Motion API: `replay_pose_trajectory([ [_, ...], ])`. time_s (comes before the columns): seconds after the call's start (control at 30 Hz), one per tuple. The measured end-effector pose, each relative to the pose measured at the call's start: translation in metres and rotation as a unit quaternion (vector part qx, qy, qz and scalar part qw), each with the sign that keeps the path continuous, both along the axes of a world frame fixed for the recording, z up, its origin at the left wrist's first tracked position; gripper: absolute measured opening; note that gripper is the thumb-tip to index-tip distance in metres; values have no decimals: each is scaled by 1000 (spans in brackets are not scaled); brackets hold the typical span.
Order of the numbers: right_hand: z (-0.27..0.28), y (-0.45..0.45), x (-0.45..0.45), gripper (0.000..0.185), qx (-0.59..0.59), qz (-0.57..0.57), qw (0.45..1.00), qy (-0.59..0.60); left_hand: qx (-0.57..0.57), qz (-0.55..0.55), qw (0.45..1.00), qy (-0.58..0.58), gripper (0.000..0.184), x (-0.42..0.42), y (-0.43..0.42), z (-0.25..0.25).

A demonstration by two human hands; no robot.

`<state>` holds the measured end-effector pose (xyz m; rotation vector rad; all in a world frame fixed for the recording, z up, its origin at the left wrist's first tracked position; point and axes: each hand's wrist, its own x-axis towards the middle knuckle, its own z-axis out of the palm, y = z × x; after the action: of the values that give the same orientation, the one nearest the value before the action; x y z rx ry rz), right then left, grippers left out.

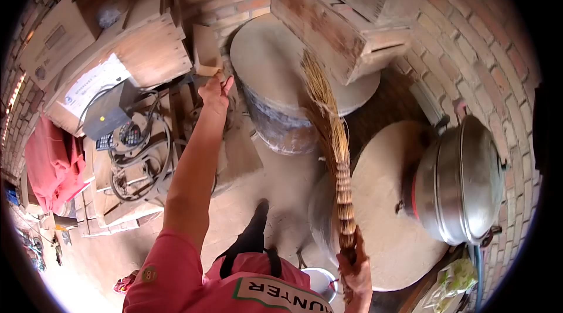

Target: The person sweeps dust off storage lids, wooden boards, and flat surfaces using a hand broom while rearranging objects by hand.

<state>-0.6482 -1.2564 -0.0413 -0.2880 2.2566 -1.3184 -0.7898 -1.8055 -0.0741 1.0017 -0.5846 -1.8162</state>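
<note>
In my right hand (356,275), low in the view, is a straw broom (342,193), its bound handle in my closed fingers. The broom's bristles point up and away, over a large round drum (275,67) with a dusty, flat top. My left hand (216,91) is stretched far forward at the left. Its fingers are bent at the lower edge of a narrow, open cardboard box (206,46) and seem to grip it; the exact contact is small and partly hidden.
A long wooden box (316,23) rests on the drum. At right, a big metal pot (469,181) stands on a second round lid (393,213). Coiled cables (143,163), a grey device (110,111) and a wooden crate (146,58) crowd the left. Brick walls (469,49) surround the corner.
</note>
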Motion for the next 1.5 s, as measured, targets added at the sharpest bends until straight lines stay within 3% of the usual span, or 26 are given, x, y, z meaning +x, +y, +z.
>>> replay_pose_trajectory([
  [0.1,14,-16,-1,79,-15,-44,997,-63,14,75,997,10,12,-24,-29,-22],
  [0.17,-3,-13,-1,70,-49,-14,999,-7,58,112,992,-25,12,-40,-46,-17],
  [0.23,5,-21,-5,71,-48,-24,998,-28,62,141,988,-22,16,-46,-62,-31],
  [0.27,9,-24,-6,71,-43,-36,997,-45,46,148,985,-77,19,-50,-70,-37],
  [0.5,21,-24,-14,72,-36,-52,995,-83,-2,141,982,-123,20,-40,-67,-28],
  [0.73,24,-15,-20,73,-36,-28,995,-87,-1,176,984,-5,19,-42,-53,-22],
  [1.0,22,-10,-18,74,-30,-14,994,-101,-107,66,992,12,12,-56,11,-18],
  [1.13,21,-7,-14,75,-25,-18,994,-105,-122,13,990,-66,31,-60,35,-4],
  [1.23,22,-8,-9,75,-27,-33,993,-106,-131,-27,991,-3,17,-62,36,-20],
  [1.27,20,-6,-6,75,-27,-37,993,-108,-133,-31,990,-29,15,-61,40,-16],
  [1.5,21,-15,10,77,-34,-68,991,-113,-146,-122,981,-29,20,-25,49,2],
])
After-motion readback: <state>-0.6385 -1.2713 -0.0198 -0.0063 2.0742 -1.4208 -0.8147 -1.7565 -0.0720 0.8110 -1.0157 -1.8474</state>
